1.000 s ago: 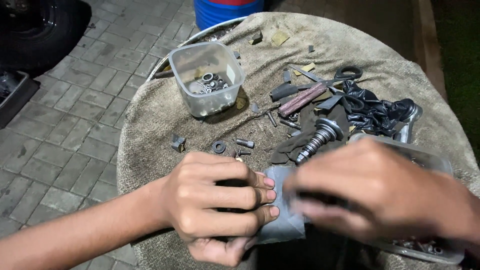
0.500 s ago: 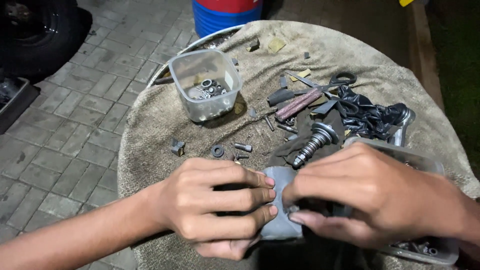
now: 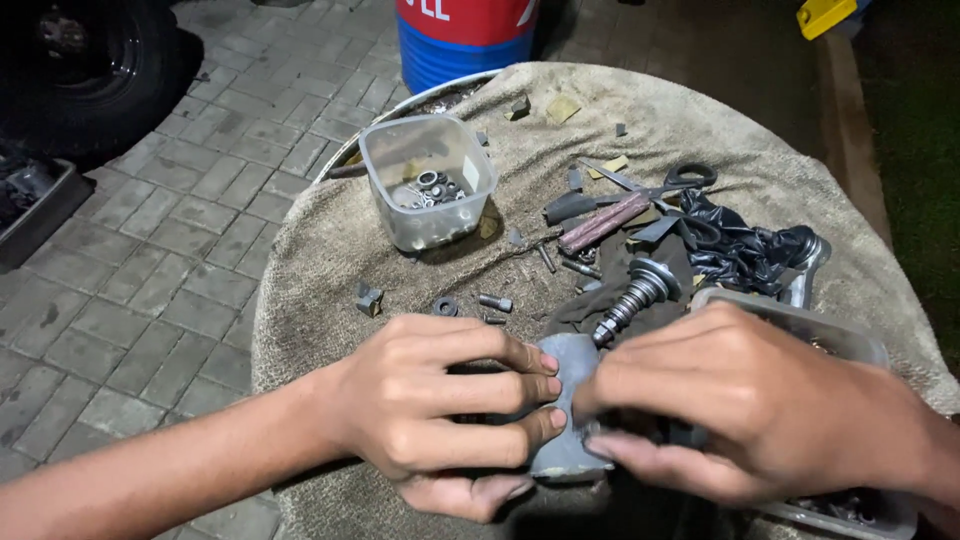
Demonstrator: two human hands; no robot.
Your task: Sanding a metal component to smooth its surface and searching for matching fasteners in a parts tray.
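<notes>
- Both hands meet at the near edge of the round tabletop (image 3: pixel 330 250), which is draped in a coarse beige cloth; the rim curves away just left of the left hand (image 3: pixel 440 415), with grey paving bricks below it.
- The left hand's grip is clamped on a flat grey piece of sheet material (image 3: pixel 565 400), fingers curled over its left side.
- The right hand (image 3: pixel 760 410) has its grip closed on the same grey piece from the right, thumb beneath, fingertips touching it; the piece sits between the two hands, held just above the cloth.
- Open cloth lies to the left and beyond the left hand, broken only by a few small parts: one small grey block (image 3: pixel 369 298), one dark ring-shaped washer (image 3: pixel 446 306) and one short bolt (image 3: pixel 495 302).
- Right behind the hands lies one ribbed metal shaft with a round collar (image 3: pixel 635 300), on a dark rag.
- Further back stands one clear square plastic tub of small bearings and nuts (image 3: pixel 428 180).
- To the right lie one pair of black-handled scissors (image 3: pixel 660 185), one reddish-brown handled tool (image 3: pixel 605 222) and one crumpled black plastic bag (image 3: pixel 745 250).
- A clear plastic tray (image 3: pixel 800 320) crowds the right hand from behind and beside it.
- Beyond the far rim stands one blue and red drum (image 3: pixel 465 40).
</notes>
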